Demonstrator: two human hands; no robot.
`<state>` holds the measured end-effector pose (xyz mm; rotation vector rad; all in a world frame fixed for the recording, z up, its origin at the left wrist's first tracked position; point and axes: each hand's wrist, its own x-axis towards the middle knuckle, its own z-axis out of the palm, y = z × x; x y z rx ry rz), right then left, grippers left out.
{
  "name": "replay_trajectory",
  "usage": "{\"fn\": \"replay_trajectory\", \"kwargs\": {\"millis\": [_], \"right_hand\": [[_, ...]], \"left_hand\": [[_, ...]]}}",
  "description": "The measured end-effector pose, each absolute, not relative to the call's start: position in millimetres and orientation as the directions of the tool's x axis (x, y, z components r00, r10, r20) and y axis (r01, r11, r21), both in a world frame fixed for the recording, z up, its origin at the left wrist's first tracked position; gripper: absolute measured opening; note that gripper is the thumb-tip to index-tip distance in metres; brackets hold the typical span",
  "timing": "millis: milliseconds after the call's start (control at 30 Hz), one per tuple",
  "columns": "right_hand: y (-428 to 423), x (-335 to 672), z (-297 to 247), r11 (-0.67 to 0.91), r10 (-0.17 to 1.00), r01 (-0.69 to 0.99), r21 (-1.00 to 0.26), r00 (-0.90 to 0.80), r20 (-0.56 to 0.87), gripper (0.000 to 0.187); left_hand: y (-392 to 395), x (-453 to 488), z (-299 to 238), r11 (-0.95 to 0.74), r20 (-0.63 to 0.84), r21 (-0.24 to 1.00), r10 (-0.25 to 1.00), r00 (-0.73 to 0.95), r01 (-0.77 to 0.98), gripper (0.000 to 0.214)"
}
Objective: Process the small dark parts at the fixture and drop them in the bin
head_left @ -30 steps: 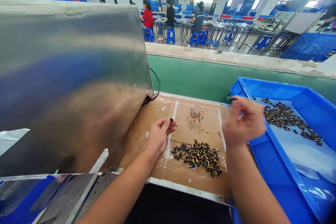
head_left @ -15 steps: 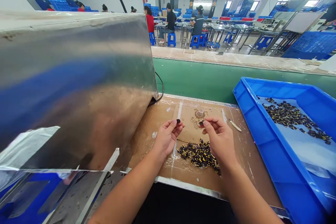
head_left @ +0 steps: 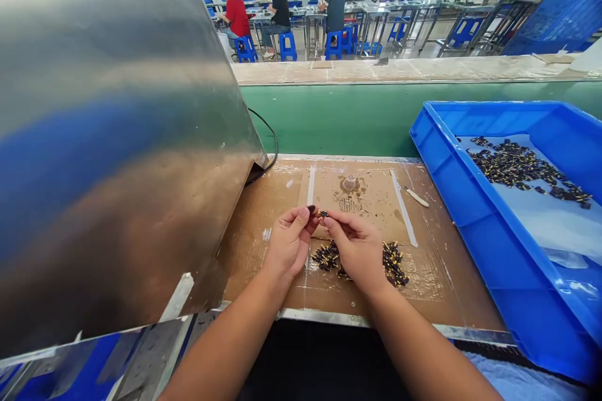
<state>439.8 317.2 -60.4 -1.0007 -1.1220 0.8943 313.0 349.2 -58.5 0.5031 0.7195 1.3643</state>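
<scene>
My left hand (head_left: 292, 239) pinches a small dark rounded piece (head_left: 311, 208) between thumb and forefinger. Right beside it, my right hand (head_left: 356, 249) grips a small black-and-yellow part (head_left: 323, 213) at its fingertips. The two pieces are very close together; whether they touch I cannot tell. Under and behind my right hand lies a pile of small black-and-yellow parts (head_left: 396, 265) on the cardboard-covered bench (head_left: 427, 282), partly hidden by that hand.
A blue tray (head_left: 475, 235) with many similar parts (head_left: 522, 166) stands to the right. A white-handled tool (head_left: 416, 196) and a small clear cup (head_left: 349, 183) lie behind the hands. A large metal housing (head_left: 132, 156) blocks the left. Several people sit at far tables.
My right hand has moved left and brought its part up to the piece in my left hand. The camera view has tilted down and shifted.
</scene>
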Motion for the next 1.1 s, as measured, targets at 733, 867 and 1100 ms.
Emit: {"fn": "replay_trajectory", "kwargs": {"millis": [733,867,1100], "right_hand": [[314,450,-59,0.458,0.843,0.305,-0.835,0.15,0.517,0.022],[313,451,-57,0.469,0.83,0.33,-0.819,0.153,0.537,0.021],[313,453,-56,0.494,0.784,0.421,-0.76,0.161,0.599,0.02]], "left_hand": [[343,312,-64,-0.05,0.035,0.916,0.998,-0.045,-0.398,0.022],[342,312,-66,-0.08,0.066,0.936,0.996,-0.053,-0.342,0.019],[337,313,-62,-0.173,0.168,0.97,0.985,-0.045,-0.173,0.011]]}}
